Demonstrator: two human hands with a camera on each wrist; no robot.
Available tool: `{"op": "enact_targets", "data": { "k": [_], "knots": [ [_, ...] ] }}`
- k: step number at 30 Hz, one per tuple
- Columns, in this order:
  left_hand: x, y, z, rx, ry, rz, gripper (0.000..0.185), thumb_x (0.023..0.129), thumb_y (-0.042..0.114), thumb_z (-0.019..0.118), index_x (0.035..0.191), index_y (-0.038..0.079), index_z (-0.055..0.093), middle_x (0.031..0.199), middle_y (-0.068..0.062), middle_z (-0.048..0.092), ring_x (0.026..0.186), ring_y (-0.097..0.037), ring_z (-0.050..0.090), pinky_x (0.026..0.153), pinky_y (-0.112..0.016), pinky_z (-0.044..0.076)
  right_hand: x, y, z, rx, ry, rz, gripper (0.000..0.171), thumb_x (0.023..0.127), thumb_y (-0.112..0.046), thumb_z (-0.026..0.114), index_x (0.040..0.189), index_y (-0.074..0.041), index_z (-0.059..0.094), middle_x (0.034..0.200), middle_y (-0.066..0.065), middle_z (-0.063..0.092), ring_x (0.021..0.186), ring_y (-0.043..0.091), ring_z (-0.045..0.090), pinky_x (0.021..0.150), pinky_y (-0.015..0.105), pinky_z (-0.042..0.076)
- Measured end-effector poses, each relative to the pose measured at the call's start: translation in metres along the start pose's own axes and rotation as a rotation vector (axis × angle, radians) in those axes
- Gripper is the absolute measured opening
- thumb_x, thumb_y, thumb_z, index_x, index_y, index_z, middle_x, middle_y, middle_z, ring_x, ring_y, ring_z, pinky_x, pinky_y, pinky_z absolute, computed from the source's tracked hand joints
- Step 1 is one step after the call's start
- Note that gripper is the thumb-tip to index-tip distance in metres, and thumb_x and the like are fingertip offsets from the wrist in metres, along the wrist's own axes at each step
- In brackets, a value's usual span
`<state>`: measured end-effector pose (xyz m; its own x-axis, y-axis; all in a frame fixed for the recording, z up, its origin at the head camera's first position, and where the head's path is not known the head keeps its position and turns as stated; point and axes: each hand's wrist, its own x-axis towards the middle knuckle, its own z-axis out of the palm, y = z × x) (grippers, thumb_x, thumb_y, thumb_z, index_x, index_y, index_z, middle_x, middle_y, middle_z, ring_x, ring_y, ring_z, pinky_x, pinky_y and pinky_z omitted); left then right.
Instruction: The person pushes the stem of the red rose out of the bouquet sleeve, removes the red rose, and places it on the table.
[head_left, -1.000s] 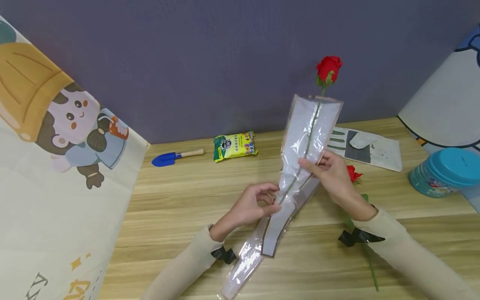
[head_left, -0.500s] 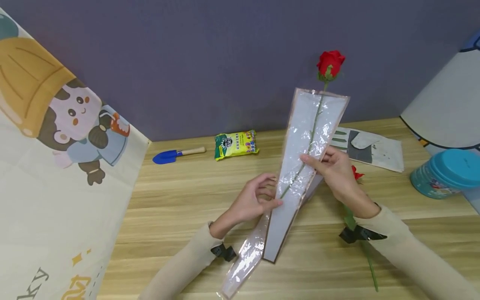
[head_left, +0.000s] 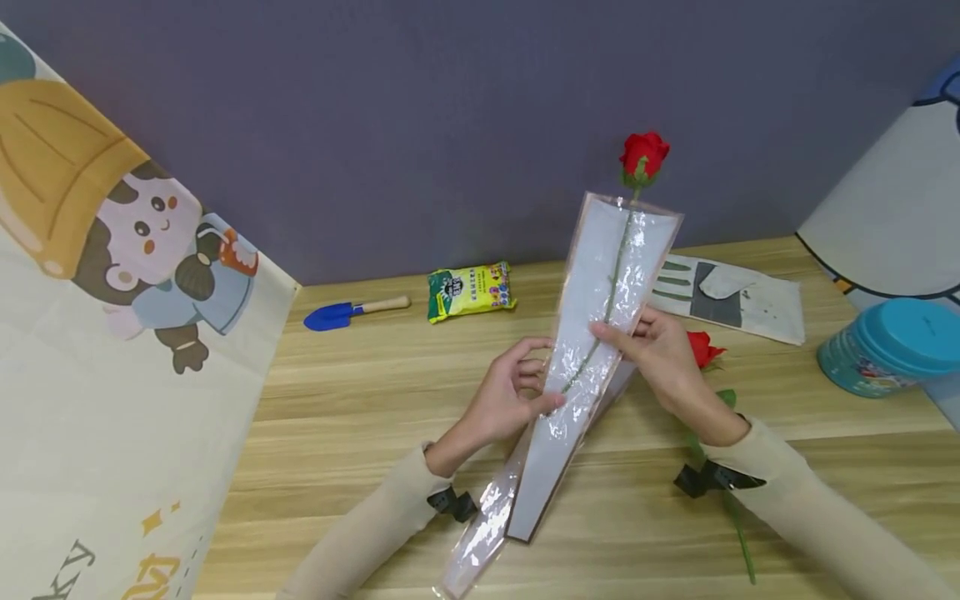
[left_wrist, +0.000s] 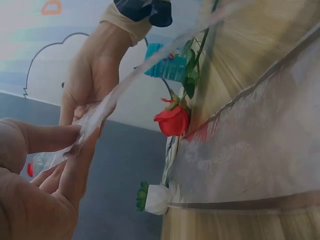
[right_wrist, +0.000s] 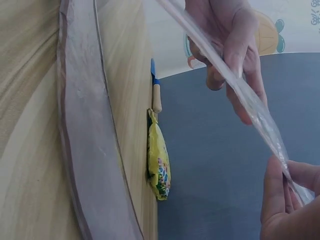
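Holding a long tapered sleeve [head_left: 600, 308] of glossy, crinkled clear film with a thin brownish edge, both hands keep it raised above the table [head_left: 360, 417]. The left hand [head_left: 506, 400] pinches its 9 o'clock edge between thumb and curled fingers; the right hand [head_left: 660, 358] pinches the 3 o'clock edge the same way. Inside runs the thin green stem of a red rose [head_left: 642, 157], whose bloom projects past the wide mouth at 12 o'clock. A second sleeve [head_left: 487, 525] lies flat beneath, partly covered. A second rose [head_left: 703, 348] lies on the table behind the right wrist, its stem mostly hidden.

The table is pale wood-grain laminate. Toward 11 o'clock lie a blue trowel [head_left: 352, 312] and a yellow-green packet [head_left: 470, 292]; at 3 o'clock stands a teal tin [head_left: 888, 346], cut off by a curved white panel. A matte grey-purple wall closes the rear.
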<state>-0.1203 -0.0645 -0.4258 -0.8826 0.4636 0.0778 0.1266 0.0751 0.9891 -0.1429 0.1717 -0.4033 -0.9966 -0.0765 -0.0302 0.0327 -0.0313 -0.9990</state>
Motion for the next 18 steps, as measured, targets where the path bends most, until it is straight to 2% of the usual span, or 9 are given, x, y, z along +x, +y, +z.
{"op": "enact_targets", "data": {
  "k": [5, 11, 14, 18],
  "knots": [
    [-0.001, 0.002, -0.002, 0.015, -0.014, -0.005, 0.07, 0.081, -0.014, 0.075, 0.144, 0.004, 0.051, 0.12, -0.028, 0.074, 0.078, -0.01, 0.071, 0.07, -0.029, 0.065, -0.001, 0.002, -0.001, -0.02, -0.002, 0.013, 0.021, 0.093, -0.016, 0.079, 0.11, -0.008, 0.068, 0.088, -0.011, 0.08, 0.08, 0.003, 0.075, 0.071, 0.02, 0.064],
    [-0.005, 0.003, -0.006, 0.036, 0.008, -0.001, 0.068, 0.08, -0.015, 0.076, 0.141, 0.002, 0.053, 0.116, -0.029, 0.074, 0.07, -0.005, 0.066, 0.075, -0.026, 0.064, -0.001, 0.004, -0.005, 0.018, -0.033, 0.015, 0.027, 0.095, -0.014, 0.077, 0.119, -0.009, 0.067, 0.097, -0.011, 0.081, 0.085, 0.004, 0.075, 0.074, 0.021, 0.064],
    [-0.007, 0.003, -0.009, 0.028, 0.007, -0.001, 0.067, 0.079, -0.015, 0.075, 0.141, 0.001, 0.053, 0.115, -0.03, 0.074, 0.069, -0.006, 0.066, 0.073, -0.024, 0.063, 0.001, 0.002, -0.011, 0.069, -0.03, 0.001, 0.023, 0.096, -0.012, 0.075, 0.118, -0.011, 0.067, 0.099, -0.01, 0.081, 0.085, 0.004, 0.076, 0.075, 0.021, 0.064],
    [-0.011, 0.002, -0.013, 0.029, 0.001, -0.012, 0.067, 0.079, -0.016, 0.074, 0.141, 0.0, 0.053, 0.118, -0.03, 0.074, 0.071, -0.007, 0.066, 0.069, -0.024, 0.062, 0.008, -0.007, -0.026, 0.184, 0.002, -0.067, 0.018, 0.096, -0.005, 0.072, 0.113, -0.007, 0.066, 0.095, -0.006, 0.081, 0.079, 0.007, 0.077, 0.074, 0.023, 0.065]
  ]
}}
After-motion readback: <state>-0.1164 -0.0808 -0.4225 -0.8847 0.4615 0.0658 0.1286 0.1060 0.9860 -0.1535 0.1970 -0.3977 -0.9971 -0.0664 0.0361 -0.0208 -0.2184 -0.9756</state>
